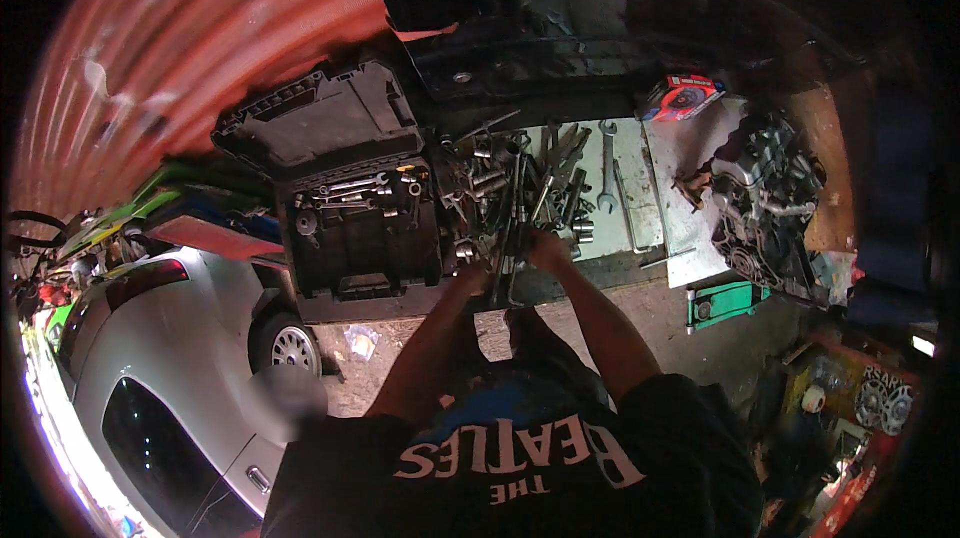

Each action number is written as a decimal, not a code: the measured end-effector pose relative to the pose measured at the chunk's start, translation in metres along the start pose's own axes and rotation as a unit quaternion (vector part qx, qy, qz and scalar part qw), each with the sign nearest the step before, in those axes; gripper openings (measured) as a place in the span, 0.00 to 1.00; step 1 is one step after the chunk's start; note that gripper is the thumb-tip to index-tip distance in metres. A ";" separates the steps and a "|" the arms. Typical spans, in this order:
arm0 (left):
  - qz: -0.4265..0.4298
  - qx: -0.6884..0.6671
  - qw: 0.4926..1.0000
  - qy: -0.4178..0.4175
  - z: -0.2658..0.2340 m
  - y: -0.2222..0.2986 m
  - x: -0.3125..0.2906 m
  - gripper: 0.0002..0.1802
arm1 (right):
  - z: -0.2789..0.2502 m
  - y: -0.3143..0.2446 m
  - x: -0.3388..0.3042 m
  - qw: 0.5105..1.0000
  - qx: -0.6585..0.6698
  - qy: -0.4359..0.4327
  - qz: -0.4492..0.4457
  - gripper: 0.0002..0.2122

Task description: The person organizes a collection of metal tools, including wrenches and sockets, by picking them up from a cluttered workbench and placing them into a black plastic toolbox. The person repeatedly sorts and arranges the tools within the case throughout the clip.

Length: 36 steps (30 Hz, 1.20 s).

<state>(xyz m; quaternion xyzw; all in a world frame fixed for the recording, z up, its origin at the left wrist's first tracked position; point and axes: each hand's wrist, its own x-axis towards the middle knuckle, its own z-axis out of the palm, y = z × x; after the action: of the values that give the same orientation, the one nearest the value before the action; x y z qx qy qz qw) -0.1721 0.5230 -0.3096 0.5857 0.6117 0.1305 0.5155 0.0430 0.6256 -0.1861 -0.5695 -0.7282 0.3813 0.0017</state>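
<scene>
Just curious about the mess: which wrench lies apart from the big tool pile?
The silver combination wrench, lying alone on the pale sheet, right of the heap under both hands.

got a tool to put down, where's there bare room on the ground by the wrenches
Free: the pale sheet right of the lone spanner, before the engine part; bare ground beside the green jack. Crowded: the tool pile under both hands, beside the open toolbox.

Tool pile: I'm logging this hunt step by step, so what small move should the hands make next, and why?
Probably lift out the long dark tool that both the left hand and right hand meet: it lies amid the loose sockets and wrenches, so raising it frees it for a look.
</scene>
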 end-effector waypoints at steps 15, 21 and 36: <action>-0.113 0.063 0.977 0.167 0.050 0.092 0.003 0.19 | 0.011 0.004 -0.039 0.985 0.161 0.032 -0.056 0.16; -0.218 0.044 0.953 0.207 -0.019 0.149 -0.026 0.18 | -0.011 -0.010 -0.026 0.986 -0.073 0.096 -0.119 0.25; -0.180 0.027 0.936 0.302 -0.061 0.115 0.021 0.39 | -0.035 -0.101 0.075 0.934 -0.287 0.025 -0.213 0.37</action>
<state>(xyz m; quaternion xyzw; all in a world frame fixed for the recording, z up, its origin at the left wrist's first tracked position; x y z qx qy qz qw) -0.1487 0.6001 -0.2047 0.4128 0.8366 0.1900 0.3059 -0.0515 0.7019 -0.1374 -0.3868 -0.9105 0.1322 -0.0628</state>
